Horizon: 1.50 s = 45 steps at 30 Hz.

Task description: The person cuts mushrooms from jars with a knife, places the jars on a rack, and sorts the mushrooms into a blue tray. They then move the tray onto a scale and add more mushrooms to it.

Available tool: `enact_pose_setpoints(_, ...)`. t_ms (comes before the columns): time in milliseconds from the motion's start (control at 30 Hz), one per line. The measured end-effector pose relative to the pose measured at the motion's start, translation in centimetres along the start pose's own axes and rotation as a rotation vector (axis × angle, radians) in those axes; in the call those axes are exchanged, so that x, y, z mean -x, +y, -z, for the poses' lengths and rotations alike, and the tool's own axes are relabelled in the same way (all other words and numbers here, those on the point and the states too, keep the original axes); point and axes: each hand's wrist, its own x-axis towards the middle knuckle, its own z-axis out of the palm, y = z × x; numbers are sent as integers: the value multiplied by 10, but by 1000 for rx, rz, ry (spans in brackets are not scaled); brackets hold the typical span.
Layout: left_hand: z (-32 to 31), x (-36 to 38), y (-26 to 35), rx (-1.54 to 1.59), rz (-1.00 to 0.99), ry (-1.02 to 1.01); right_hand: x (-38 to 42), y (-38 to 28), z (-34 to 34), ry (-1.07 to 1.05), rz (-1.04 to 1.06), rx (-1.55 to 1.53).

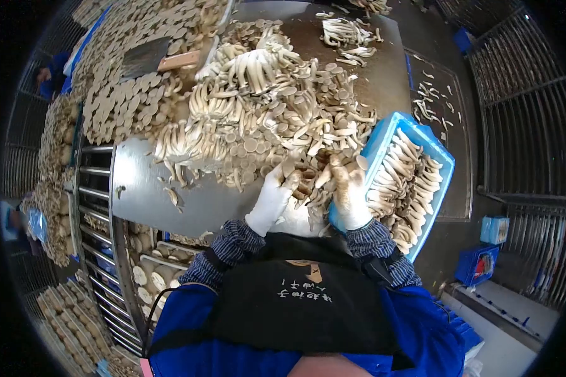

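My left hand [273,198], in a white glove with brown-stained fingertips, is at the near edge of a large heap of mushrooms [251,119]. Its fingers are closed around a mushroom [287,167]. A short way to the right, my right hand [350,193] wears a matching stained glove. Its fingers are curled around another mushroom [324,176], and a round cap [361,163] shows beside them. Right next to this hand stands a blue crate [443,182] with rows of long pale mushrooms [393,173] in it. Loose mushrooms lie beneath both hands.
A wide blade with a wooden handle [179,61] rests on the mushrooms at the upper left. The metal table [151,188] has a rail rack [97,213] along its left. Mushroom scraps [429,100] lie on the floor at the right. A person's sleeve [55,72] shows far left.
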Motion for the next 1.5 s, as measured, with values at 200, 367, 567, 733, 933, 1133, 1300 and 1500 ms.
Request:
enact_pose_setpoints(200, 6, -18, 8, 2, 12, 8, 0, -15, 28, 27, 1, 73)
enact_pose_setpoints(367, 14, -21, -8, -126, -9, 32, -3, 22, 139, 137, 240, 133)
enact_pose_setpoints(567, 34, -9, -41, -339, 305, 8, -14, -24, 278, 482, 385, 1191)
enact_pose_setpoints(733, 60, -11, -94, -846, -74, 57, -44, -1, 339, 246, 354, 1531)
enact_pose_setpoints(933, 110, 35, -106, -701, 106, -22, -56, -13, 347, 72, 86, 1608)
enact_pose_setpoints(1133, 151, 74, -121, -533, 137, 355, -25, -4, 350, 153, 305, 1538)
enact_pose_setpoints(1300, 159, 54, -127, -636, -79, 536, -23, 44, 335, 284, 481, 1666)
enact_pose_setpoints(1500, 139, 31, -96, -867, -194, 663, -31, 40, 338, 223, 382, 1658)
